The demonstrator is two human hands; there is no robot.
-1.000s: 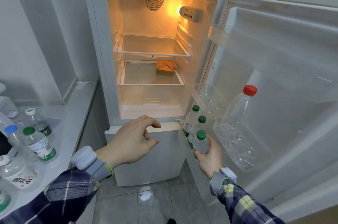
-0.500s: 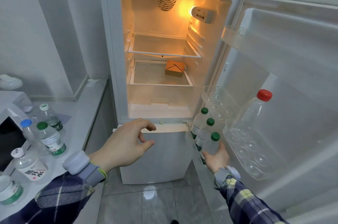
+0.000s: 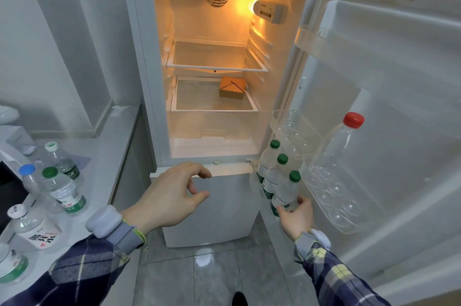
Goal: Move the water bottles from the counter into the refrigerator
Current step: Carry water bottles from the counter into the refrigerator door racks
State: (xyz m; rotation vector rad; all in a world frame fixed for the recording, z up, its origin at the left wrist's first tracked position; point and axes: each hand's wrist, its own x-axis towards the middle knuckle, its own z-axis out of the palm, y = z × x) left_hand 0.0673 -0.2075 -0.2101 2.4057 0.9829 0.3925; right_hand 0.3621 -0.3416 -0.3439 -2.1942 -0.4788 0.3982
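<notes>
In the lower rack of the open fridge door (image 3: 399, 106): 3 small green-capped bottles in a row, touching, plus 1 tall clear bottle with a red cap (image 3: 334, 153) standing further along the door. Right hand (image 3: 296, 216) grips the nearest of the three, the front bottle (image 3: 287, 193), around its base, fingers curled on it; the middle bottle (image 3: 274, 176) and the back bottle (image 3: 268, 158) stand untouched behind it. Left hand (image 3: 172, 196) hangs in front of the fridge (image 3: 139, 56), holding nothing, fingers loosely curled, thumb apart from them. On the counter (image 3: 104, 146) at left: 6 bottles visible, 3 green caps, 2 white caps, 1 blue cap; the lowest is partly cut off by the frame. Inside the lit fridge: 2 shelves, 1 orange box (image 3: 232, 87) on the lower shelf
</notes>
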